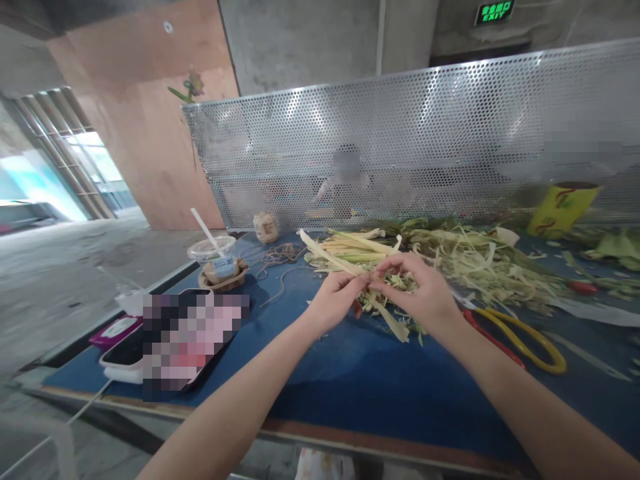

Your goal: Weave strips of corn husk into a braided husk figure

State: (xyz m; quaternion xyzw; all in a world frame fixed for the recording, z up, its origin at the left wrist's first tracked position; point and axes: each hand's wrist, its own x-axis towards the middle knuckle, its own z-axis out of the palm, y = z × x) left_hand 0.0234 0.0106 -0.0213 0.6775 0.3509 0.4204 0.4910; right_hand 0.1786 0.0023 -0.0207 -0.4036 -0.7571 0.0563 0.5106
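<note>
Left hand [340, 297] and right hand [411, 285] are pinching a flat, pale-yellow leaf strip [329, 255]; a green-lettered sign [495, 12] is reading "EXIT".

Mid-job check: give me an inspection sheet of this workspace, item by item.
Surface: blue tabletop, partly strewn with plant scraps.
Job's things: pale strip, held; pale stalks lie behind.
Clutter: scissors, lidded cup, twine, pixelated device.
Grip: left hand and right hand both pinch the strip.
Cables: white cord runs off the near left edge; ends unclear.
Surroundings: perforated metal screen behind, a person dimly visible through it; lit exit sign above.
</note>
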